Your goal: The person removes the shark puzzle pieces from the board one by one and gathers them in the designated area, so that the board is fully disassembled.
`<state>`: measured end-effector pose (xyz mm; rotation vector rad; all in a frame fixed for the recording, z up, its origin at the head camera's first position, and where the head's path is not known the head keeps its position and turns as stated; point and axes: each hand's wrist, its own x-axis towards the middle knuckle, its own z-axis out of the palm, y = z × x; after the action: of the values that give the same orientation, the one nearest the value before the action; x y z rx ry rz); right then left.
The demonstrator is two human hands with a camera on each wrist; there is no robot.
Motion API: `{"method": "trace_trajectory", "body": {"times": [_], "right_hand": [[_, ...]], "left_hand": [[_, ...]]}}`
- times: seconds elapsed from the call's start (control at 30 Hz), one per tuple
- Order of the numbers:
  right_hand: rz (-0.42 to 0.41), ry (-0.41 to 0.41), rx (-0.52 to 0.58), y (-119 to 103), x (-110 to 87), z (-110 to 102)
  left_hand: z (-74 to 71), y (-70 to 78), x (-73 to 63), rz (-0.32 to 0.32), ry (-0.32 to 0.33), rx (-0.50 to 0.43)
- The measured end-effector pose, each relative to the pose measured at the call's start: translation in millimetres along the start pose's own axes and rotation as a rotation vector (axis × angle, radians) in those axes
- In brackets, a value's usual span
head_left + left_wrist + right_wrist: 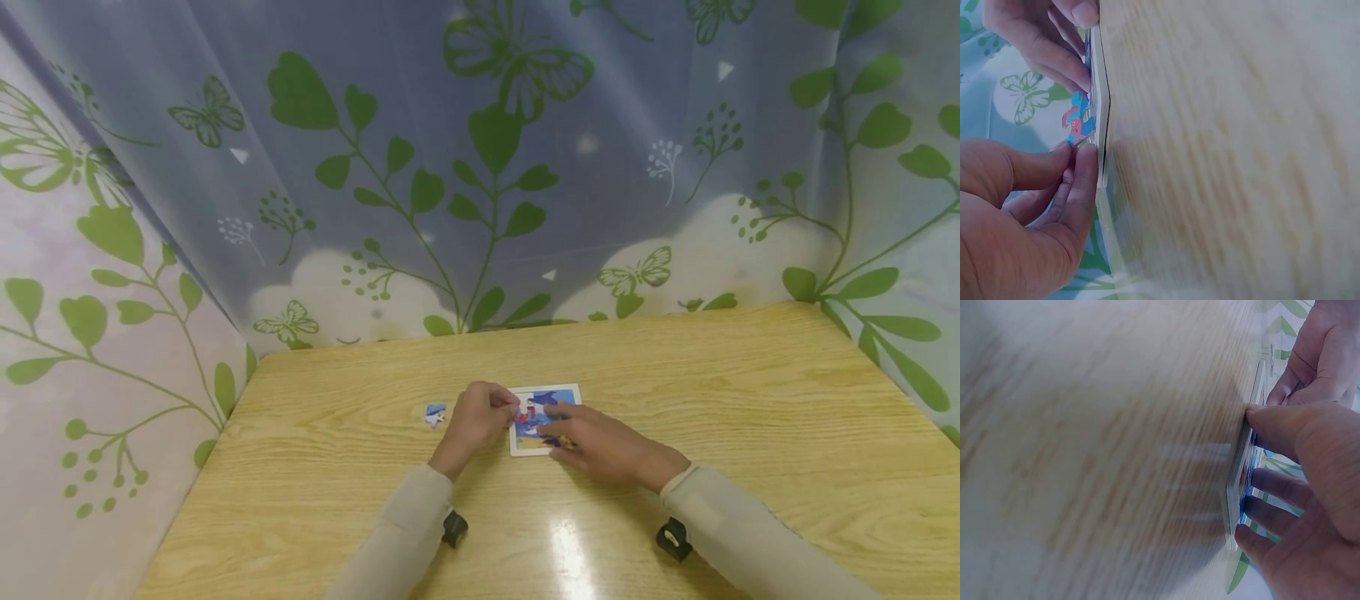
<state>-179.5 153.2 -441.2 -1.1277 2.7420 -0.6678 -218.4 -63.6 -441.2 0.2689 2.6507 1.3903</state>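
Note:
A small jigsaw puzzle in a white-rimmed tray [522,452] lies on the table, with a mostly blue picture. At its left side my left hand [476,419] pinches a red and blue puzzle piece [1077,122] between thumb and fingers, tilted up over the tray in the left wrist view. My right hand [611,442] lies over the tray's right part, hiding some of the picture. In the right wrist view its spread fingers [1272,512] touch the puzzle, and the thumb is at the tray's near edge.
Left of my left hand, a loose blue and white puzzle piece [435,414] lies on the wooden table [337,483]. A curtain [420,167] with green leaves and butterflies hangs behind the table and along both sides. Each sleeve has a black device near the wrist.

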Motion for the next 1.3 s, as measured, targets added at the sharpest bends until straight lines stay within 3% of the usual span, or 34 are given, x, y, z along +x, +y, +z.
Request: {"method": "trace_trajectory", "body": {"times": [0.33, 0.9, 1.3], "right_hand": [[0.011, 0.003, -0.008, 0, 0.7, 0], [-0.006, 0.012, -0.026, 0, -0.7, 1], [-0.007, 0.01, -0.025, 0, -2.3, 0]], "left_hand": [[-11.8, 0.1, -2.5, -0.021, 0.014, -0.05], [-43.4, -27.4, -20.4, -0.041, 0.032, -0.047], [-62.6, -35.0, -31.8, -0.058, 0.058, -0.052]]}}
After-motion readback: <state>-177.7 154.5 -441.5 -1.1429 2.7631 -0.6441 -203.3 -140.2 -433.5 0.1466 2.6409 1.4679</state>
